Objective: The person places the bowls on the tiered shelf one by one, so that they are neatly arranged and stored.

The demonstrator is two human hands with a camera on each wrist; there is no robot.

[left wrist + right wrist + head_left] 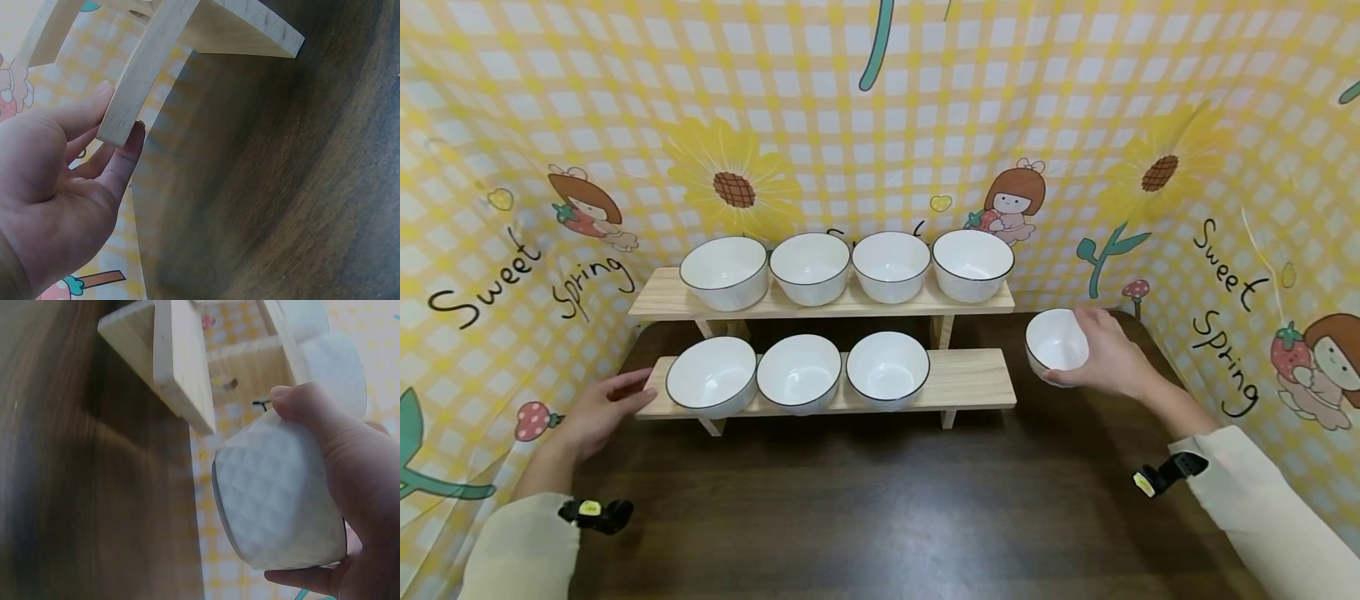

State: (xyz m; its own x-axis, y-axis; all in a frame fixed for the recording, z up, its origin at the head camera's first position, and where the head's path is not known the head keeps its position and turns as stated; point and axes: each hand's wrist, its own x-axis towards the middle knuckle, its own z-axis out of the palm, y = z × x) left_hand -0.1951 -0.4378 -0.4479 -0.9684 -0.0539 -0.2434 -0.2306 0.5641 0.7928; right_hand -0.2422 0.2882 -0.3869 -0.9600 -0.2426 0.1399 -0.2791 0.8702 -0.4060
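Observation:
My right hand grips a white bowl with a dark rim, held off the right end of the wooden two-tier shelf. In the right wrist view the bowl's quilted outer wall shows, with thumb and fingers around it. At the shelf's left end, my left hand pinches the lower board; the left wrist view has the board's end between thumb and fingers. Three white bowls stand in a row on the lower board, leaving bare wood at its right. Several more bowls line the upper board.
A dark brown wooden table lies beneath the shelf. Yellow checked cloth with printed flowers and figures rises at the back and both sides. Each wrist wears a black strapped device.

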